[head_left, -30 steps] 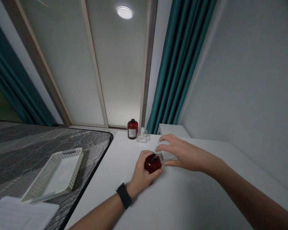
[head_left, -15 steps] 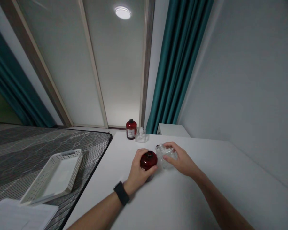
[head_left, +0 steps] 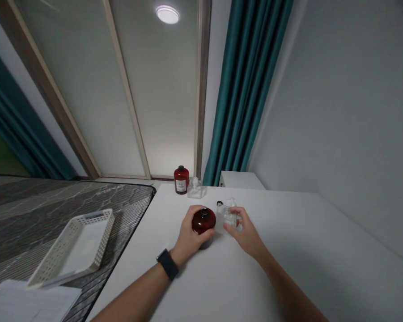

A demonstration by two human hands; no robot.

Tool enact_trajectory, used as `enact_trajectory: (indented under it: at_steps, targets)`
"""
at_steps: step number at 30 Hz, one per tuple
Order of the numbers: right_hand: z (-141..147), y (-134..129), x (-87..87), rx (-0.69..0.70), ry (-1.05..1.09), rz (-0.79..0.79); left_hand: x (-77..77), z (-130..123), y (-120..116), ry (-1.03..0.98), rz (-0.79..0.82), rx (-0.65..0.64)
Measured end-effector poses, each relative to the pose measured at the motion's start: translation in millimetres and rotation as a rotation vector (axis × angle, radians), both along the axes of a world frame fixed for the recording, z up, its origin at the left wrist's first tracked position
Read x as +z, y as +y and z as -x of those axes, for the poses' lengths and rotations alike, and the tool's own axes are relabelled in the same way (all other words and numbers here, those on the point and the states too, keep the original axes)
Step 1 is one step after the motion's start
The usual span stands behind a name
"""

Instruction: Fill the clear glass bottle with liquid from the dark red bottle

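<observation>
My left hand (head_left: 191, 232) is wrapped round a dark red glass bottle (head_left: 204, 221) that stands on the white table, its short neck facing up. To the right of it, my right hand (head_left: 243, 230) grips a clear bottle (head_left: 228, 215) between thumb and fingers. The clear bottle's outline is faint against the white surface, so its exact tilt is hard to tell. A small black cap (head_left: 219, 203) lies just behind the two bottles, touching neither hand.
At the table's (head_left: 288, 250) far edge stand a labelled red bottle (head_left: 181, 181) with a black cap and another clear bottle (head_left: 195, 190). On the grey bed-like surface at left lie a white plastic basket (head_left: 102, 241) and paper sheets (head_left: 33, 302). A white cabinet (head_left: 243, 180) stands behind.
My right hand has shifted left and turned the clear bottle, uncovering more of the black cap behind it. My left hand keeps the red bottle, with little movement.
</observation>
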State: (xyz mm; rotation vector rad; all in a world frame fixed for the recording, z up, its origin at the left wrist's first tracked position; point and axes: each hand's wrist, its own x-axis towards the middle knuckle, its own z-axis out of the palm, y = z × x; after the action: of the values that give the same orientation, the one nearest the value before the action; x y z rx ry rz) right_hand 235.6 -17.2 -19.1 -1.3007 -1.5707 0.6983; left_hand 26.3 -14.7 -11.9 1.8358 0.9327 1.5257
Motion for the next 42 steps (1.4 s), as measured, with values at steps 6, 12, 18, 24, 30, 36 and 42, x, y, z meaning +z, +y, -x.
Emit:
enact_trajectory:
  at_steps: [6, 12, 18, 24, 30, 36, 42]
  targets:
    - [1, -4, -1.7, -0.009, -0.019, -0.016, 3.1, 3, 3, 0.000, 0.082, -0.011]
    - [2, -3, -2.9, 0.007, 0.043, -0.012, 1.7, 6, 5, 0.006, 0.119, -0.035]
    - [3, -2, -2.8, 0.016, 0.119, -0.035, 3.3, 8, 7, 0.018, 0.113, -0.074]
    - [5, -2, -1.5, 0.026, 0.194, -0.072, 4.8, 11, 9, 0.017, 0.127, -0.139]
    - [5, -1, -2.9, 0.003, 0.231, -0.116, -0.4, 13, 12, 0.033, 0.133, -0.263]
    - [3, 0, 0.5, -0.010, 0.127, -0.170, 3.4, 21, 14, 0.086, 0.098, -0.276]
    - [1, 7, 20.3, 0.056, 0.050, -0.207, 18.3, 26, 14, -0.012, 0.121, -0.128]
